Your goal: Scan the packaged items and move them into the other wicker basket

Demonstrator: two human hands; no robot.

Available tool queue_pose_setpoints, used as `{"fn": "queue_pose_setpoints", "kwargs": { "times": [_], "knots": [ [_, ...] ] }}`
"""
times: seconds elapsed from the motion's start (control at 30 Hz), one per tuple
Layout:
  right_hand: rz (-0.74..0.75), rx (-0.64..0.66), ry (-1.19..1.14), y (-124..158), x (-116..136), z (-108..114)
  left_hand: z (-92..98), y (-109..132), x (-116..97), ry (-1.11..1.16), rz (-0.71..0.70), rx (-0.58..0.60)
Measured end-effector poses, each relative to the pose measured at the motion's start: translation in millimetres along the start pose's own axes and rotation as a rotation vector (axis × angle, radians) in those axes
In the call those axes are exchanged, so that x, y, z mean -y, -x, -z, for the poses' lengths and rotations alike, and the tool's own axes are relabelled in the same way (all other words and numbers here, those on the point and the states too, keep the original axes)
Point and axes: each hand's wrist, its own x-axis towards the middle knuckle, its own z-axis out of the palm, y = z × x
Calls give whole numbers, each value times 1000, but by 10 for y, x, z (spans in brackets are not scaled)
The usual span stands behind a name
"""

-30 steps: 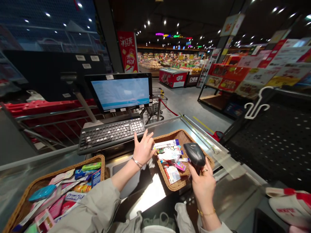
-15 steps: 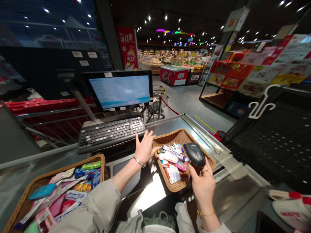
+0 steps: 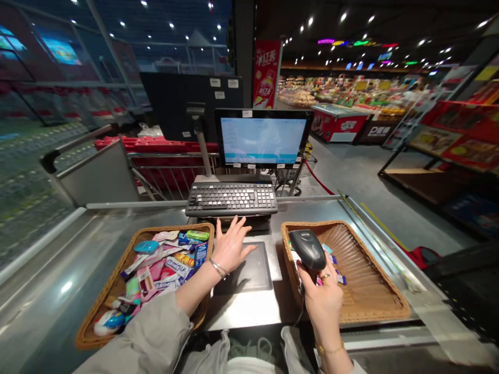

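Note:
My left hand (image 3: 231, 245) is open, fingers spread, hovering above the counter between the two wicker baskets, just in front of the keyboard (image 3: 231, 198). It holds nothing. My right hand (image 3: 322, 294) is closed round the handle of a black barcode scanner (image 3: 307, 248), whose head points up over the left part of the right basket (image 3: 366, 291). A few small packets (image 3: 335, 271) lie in that basket, mostly hidden behind the scanner and hand. The left basket (image 3: 117, 283) is full of several colourful packets (image 3: 163, 262).
A touchscreen monitor (image 3: 263, 139) stands behind the keyboard. A dark flat plate (image 3: 249, 270) is set into the steel counter (image 3: 50, 291). Red shopping carts (image 3: 163, 156) stand behind a rail. A shop aisle with shelves (image 3: 448, 150) and a chest freezer (image 3: 337, 123) lies to the right.
My view has swung left, so both baskets now show. My left hand has drawn back from the right basket's edge to the middle of the counter. The scanner stays in my right hand.

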Motion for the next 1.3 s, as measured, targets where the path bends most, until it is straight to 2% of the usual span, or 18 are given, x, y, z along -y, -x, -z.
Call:
{"fn": "queue_pose_setpoints", "kwargs": {
  "times": [0.17, 0.4, 0.63, 0.83, 1.17, 1.3],
  "knots": [
    [25, 152, -56, 70, 97, -196, 108, 314, 203, -11, 109, 48],
    [72, 336, -80, 191, 180, -460, 238, 722, 379, -18, 249, 103],
    [100, 398, -61, 319, 257, -683, 293, 1126, 550, -35, 356, 118],
    [120, 481, -78, 430, 358, -817, 412, 1397, 683, -46, 467, 160],
    [174, 597, -65, 594, 400, -949, 546, 1794, 953, -105, 534, 139],
    [178, 626, -59, 649, 434, -978, 587, 1948, 1067, -110, 583, 165]
  ]
}}
